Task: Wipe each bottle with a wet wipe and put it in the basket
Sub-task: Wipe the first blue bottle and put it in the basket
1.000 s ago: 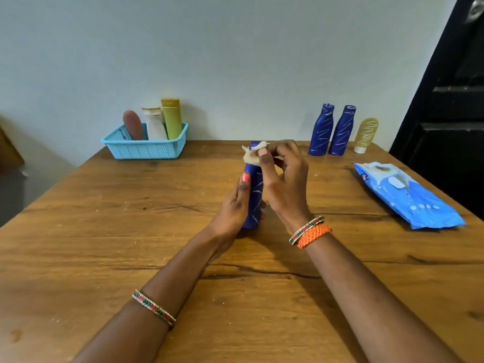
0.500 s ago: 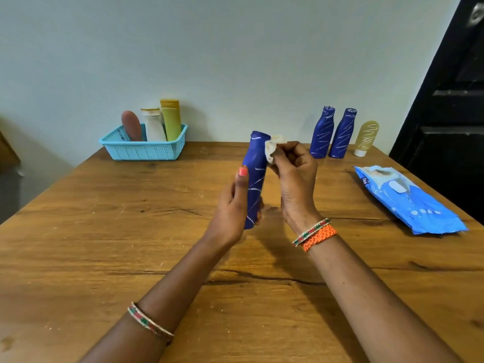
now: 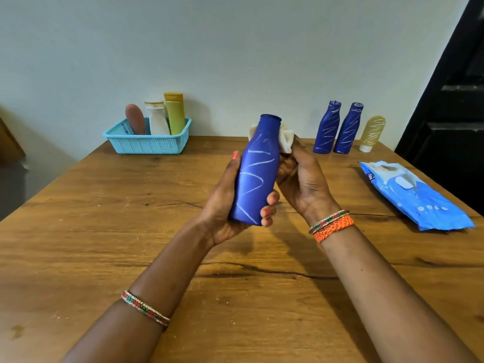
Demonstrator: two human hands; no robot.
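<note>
My left hand (image 3: pixel 225 205) grips the lower part of a blue bottle (image 3: pixel 255 174) streaked with white zigzag marks, lifted above the table and tilted slightly right. My right hand (image 3: pixel 301 179) holds a crumpled white wet wipe (image 3: pixel 286 138) against the bottle's neck on its far right side. A light blue basket (image 3: pixel 146 144) at the back left holds three bottles: brown, white and yellow-green. Two more marked blue bottles (image 3: pixel 327 128) (image 3: pixel 348 129) and a small yellow one (image 3: pixel 372 132) stand at the back right.
A blue pack of wet wipes (image 3: pixel 416 197) lies on the right side of the wooden table (image 3: pixel 104 231). A pale wall runs behind the table. A dark door stands at the far right.
The bottle has been lifted off the table and turned, so its marked side faces me. The wipe moved from the bottle's cap to behind its neck on the right.
</note>
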